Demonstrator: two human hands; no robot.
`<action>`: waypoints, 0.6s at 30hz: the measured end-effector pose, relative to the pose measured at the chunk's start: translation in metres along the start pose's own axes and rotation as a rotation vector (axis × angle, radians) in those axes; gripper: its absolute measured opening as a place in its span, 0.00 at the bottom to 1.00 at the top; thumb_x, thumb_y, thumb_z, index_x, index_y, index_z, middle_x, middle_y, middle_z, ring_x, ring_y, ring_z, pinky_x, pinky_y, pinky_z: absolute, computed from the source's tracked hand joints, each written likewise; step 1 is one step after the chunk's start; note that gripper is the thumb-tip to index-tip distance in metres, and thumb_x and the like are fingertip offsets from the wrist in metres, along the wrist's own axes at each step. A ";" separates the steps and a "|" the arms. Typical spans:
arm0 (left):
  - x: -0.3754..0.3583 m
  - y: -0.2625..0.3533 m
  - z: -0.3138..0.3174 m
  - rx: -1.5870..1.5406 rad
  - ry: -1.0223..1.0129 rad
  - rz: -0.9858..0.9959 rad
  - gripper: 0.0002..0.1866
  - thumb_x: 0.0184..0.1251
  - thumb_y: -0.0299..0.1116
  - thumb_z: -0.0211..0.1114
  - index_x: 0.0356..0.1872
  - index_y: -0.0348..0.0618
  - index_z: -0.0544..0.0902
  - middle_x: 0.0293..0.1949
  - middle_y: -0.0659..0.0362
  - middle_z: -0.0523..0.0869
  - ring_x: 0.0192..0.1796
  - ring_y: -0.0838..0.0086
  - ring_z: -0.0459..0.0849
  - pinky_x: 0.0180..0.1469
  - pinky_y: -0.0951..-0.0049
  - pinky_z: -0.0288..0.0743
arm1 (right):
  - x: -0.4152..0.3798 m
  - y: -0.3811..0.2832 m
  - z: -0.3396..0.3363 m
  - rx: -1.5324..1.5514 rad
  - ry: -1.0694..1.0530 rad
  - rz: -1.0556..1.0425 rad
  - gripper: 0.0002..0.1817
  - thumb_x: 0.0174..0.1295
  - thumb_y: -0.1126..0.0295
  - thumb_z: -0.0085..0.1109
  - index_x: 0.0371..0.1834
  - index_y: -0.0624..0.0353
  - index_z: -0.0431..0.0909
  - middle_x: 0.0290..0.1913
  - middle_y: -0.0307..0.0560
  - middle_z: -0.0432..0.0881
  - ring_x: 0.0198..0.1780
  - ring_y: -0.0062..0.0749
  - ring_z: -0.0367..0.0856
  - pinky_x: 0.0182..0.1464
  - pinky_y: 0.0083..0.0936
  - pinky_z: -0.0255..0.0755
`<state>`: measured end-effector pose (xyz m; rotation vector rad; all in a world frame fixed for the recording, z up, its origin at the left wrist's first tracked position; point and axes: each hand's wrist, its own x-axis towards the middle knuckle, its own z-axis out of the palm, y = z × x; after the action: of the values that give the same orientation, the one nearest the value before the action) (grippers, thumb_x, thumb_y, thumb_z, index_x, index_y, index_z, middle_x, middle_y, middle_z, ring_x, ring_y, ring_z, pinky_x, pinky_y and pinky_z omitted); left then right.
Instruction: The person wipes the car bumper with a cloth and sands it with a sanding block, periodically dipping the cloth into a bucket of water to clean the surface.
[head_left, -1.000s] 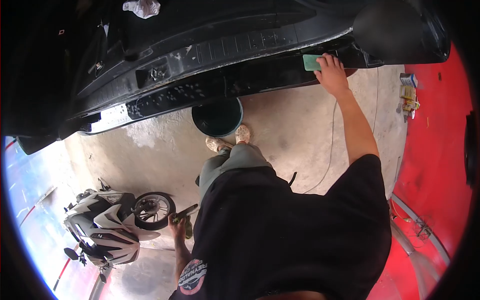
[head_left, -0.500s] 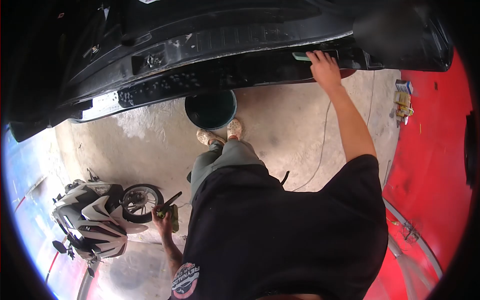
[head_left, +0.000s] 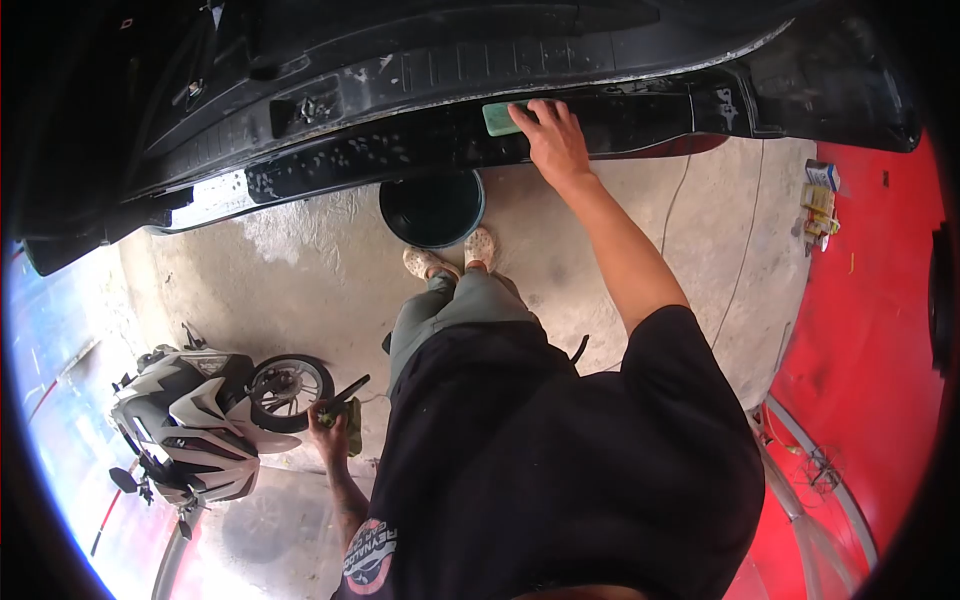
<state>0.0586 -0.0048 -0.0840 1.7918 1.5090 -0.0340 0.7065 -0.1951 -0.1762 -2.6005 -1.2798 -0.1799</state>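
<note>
My right hand (head_left: 556, 138) reaches forward with its fingers curled over the right end of a pale green rectangular block (head_left: 502, 119). The block lies against the glossy black bumper (head_left: 630, 115) of a vehicle. Some of the block is hidden under the fingers. Low on the left, my left hand (head_left: 328, 434) is closed around a dark elongated tool (head_left: 350, 389), whose exact kind I cannot make out. Beside the tool, an olive-green piece (head_left: 354, 430), perhaps a cloth, shows at the same hand.
A dark round tub (head_left: 432, 212) stands under the bumper, just ahead of my feet. A white and black motorcycle (head_left: 195, 420) is parked at left. Cables (head_left: 672, 200) run across the concrete floor (head_left: 600, 260). Small boxes (head_left: 820, 200) sit by the red wall (head_left: 880, 290).
My right hand has slid left along the bumper with the green block, and more of the block shows. My left hand has barely moved. The whole view has shifted slightly.
</note>
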 end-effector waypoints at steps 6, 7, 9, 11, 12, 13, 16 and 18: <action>-0.002 0.002 0.006 -0.043 -0.062 -0.119 0.23 0.55 0.26 0.71 0.54 0.44 0.80 0.45 0.55 0.85 0.48 0.68 0.84 0.55 0.67 0.78 | -0.060 -0.015 -0.016 0.210 -0.187 -0.015 0.22 0.63 0.74 0.58 0.60 0.44 0.85 0.55 0.42 0.78 0.58 0.49 0.75 0.55 0.45 0.76; -0.001 0.003 0.008 -0.041 -0.046 -0.095 0.23 0.55 0.26 0.72 0.54 0.44 0.80 0.45 0.55 0.85 0.48 0.68 0.84 0.55 0.66 0.78 | -0.096 -0.021 -0.008 0.189 -0.284 -0.063 0.21 0.65 0.75 0.56 0.58 0.44 0.85 0.55 0.45 0.78 0.59 0.50 0.75 0.56 0.48 0.75; -0.001 -0.010 0.010 -0.004 0.004 -0.086 0.23 0.55 0.27 0.72 0.54 0.44 0.80 0.44 0.55 0.86 0.48 0.67 0.85 0.55 0.65 0.78 | -0.176 -0.022 -0.001 0.241 -0.528 0.016 0.19 0.67 0.74 0.55 0.58 0.44 0.84 0.56 0.46 0.78 0.60 0.51 0.75 0.58 0.49 0.74; 0.004 -0.012 0.020 -0.011 0.029 -0.077 0.23 0.55 0.27 0.72 0.55 0.45 0.80 0.44 0.55 0.86 0.48 0.66 0.85 0.55 0.65 0.78 | -0.208 -0.024 -0.016 0.247 -0.599 0.140 0.18 0.67 0.73 0.57 0.59 0.49 0.83 0.56 0.49 0.78 0.59 0.53 0.76 0.60 0.50 0.73; -0.006 -0.016 0.012 0.016 0.025 -0.086 0.23 0.55 0.27 0.72 0.55 0.45 0.80 0.44 0.55 0.86 0.48 0.66 0.85 0.55 0.64 0.78 | -0.215 -0.025 -0.016 0.287 -0.582 0.222 0.20 0.66 0.72 0.58 0.62 0.49 0.80 0.56 0.50 0.77 0.59 0.55 0.77 0.60 0.50 0.73; -0.005 -0.019 0.012 -0.040 0.006 -0.085 0.23 0.56 0.28 0.72 0.55 0.45 0.80 0.44 0.54 0.87 0.48 0.66 0.86 0.55 0.64 0.79 | -0.224 -0.028 -0.016 0.326 -0.564 0.318 0.23 0.65 0.72 0.60 0.65 0.50 0.78 0.56 0.52 0.77 0.59 0.57 0.77 0.60 0.51 0.73; -0.003 -0.017 0.016 -0.035 -0.021 -0.102 0.23 0.57 0.28 0.72 0.56 0.45 0.80 0.45 0.54 0.87 0.49 0.66 0.86 0.55 0.64 0.79 | -0.210 -0.025 -0.007 0.459 -0.369 0.541 0.35 0.61 0.71 0.63 0.74 0.50 0.67 0.58 0.58 0.75 0.59 0.62 0.77 0.60 0.53 0.72; -0.002 -0.018 0.016 -0.019 -0.010 -0.076 0.23 0.56 0.28 0.72 0.55 0.44 0.80 0.45 0.54 0.87 0.48 0.66 0.86 0.55 0.65 0.79 | -0.186 -0.035 -0.019 0.548 -0.329 0.577 0.42 0.59 0.71 0.65 0.79 0.49 0.60 0.60 0.61 0.73 0.60 0.64 0.76 0.61 0.54 0.72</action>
<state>0.0500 -0.0162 -0.1039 1.7157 1.5646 -0.0660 0.5652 -0.3219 -0.1922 -2.4231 -0.4911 0.6277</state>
